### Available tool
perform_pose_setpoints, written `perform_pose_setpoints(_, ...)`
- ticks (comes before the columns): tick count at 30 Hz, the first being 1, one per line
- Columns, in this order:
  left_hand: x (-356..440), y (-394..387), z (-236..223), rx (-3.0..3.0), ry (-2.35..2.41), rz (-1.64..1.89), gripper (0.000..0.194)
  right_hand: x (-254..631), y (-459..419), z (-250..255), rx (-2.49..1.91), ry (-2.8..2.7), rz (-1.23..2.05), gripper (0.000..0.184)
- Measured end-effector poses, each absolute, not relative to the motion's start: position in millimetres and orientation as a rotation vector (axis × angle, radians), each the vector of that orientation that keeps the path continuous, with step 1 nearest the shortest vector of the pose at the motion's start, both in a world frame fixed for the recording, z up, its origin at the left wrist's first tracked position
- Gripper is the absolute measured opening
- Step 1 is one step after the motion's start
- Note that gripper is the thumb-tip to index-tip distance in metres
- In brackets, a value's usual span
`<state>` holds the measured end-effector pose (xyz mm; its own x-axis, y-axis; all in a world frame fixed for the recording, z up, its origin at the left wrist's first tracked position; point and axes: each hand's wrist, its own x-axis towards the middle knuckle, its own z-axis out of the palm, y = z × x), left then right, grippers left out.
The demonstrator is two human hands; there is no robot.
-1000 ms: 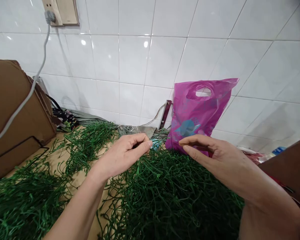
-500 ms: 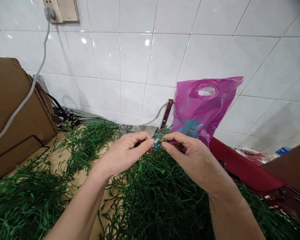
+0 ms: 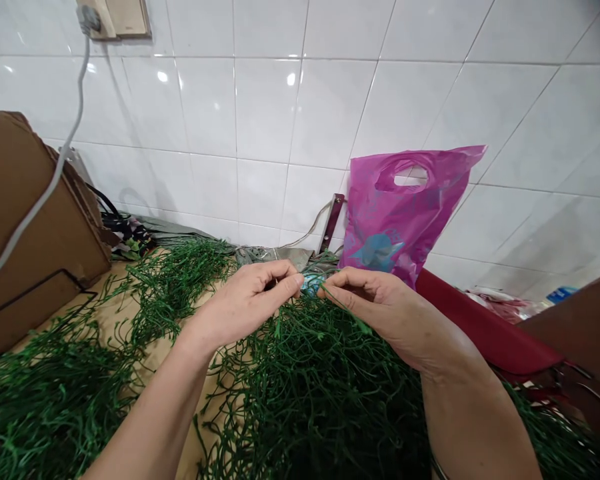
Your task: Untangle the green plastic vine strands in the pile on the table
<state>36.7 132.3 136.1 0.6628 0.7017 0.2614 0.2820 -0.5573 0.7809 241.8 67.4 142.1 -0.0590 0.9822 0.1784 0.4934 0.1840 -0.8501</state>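
My left hand [image 3: 250, 303] and my right hand [image 3: 380, 307] meet above a big heap of thin green plastic stems [image 3: 320, 393]. The fingers of both hands are pinched together, their tips almost touching. Between them sits a small light-blue piece [image 3: 311, 285], and a thin green stem runs out from my right fingers. What exactly each pinch holds is too small to make out.
More green stems [image 3: 40, 407] cover the tan tabletop at left. A brown cardboard box [image 3: 25, 227] stands far left with a grey cable [image 3: 45, 193] across it. A magenta plastic bag [image 3: 400, 213] leans on the white tiled wall. A red bag [image 3: 485, 333] lies at right.
My right hand has come in from the right to meet my left hand at the light-blue piece. My left hand has stayed nearly where it was.
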Motion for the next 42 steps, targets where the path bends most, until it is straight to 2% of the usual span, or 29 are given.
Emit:
perform_pose_setpoints(7, 37, 133, 136, 2.169, 0.775, 0.725, 0.032, 242, 70, 139, -1.381, -1.654, 0.813, 0.036)
perform_pose_setpoints(15, 38, 129, 138, 2.21, 0.805, 0.658, 0.032, 240, 75, 136, -1.334, -1.671, 0.904, 0.017)
perform_pose_setpoints(18, 40, 127, 138, 2.22, 0.791, 0.632, 0.032, 238, 74, 135, -1.406, -1.734, 0.73, 0.012)
perform_pose_setpoints(22, 50, 124, 136, 2.297, 0.813, 0.634, 0.032, 232, 76, 130, -1.533, -1.674, 0.269, 0.011)
perform_pose_setpoints(28, 48, 120, 143, 2.231, 0.725, 0.654, 0.035, 271, 86, 126, -1.427, -1.327, 0.352, 0.007)
perform_pose_setpoints(31, 37, 119, 150, 2.113, 0.673, 0.72, 0.035, 313, 76, 131, -1.459, -1.173, 0.246, 0.012)
perform_pose_setpoints(34, 32, 120, 150, 2.07, 0.707, 0.778, 0.031, 328, 56, 138, -1.622, -1.328, 0.32, 0.017)
perform_pose_setpoints(37, 36, 123, 144, 2.099, 0.742, 0.758, 0.031, 305, 44, 145, -1.779, -1.632, 0.287, 0.027)
perform_pose_setpoints(39, 40, 125, 140, 2.11, 0.75, 0.73, 0.032, 280, 44, 148, -1.692, -1.66, 0.239, 0.029)
perform_pose_setpoints(42, 44, 127, 135, 2.099, 0.744, 0.694, 0.034, 249, 56, 147, -1.505, -1.729, 0.449, 0.03)
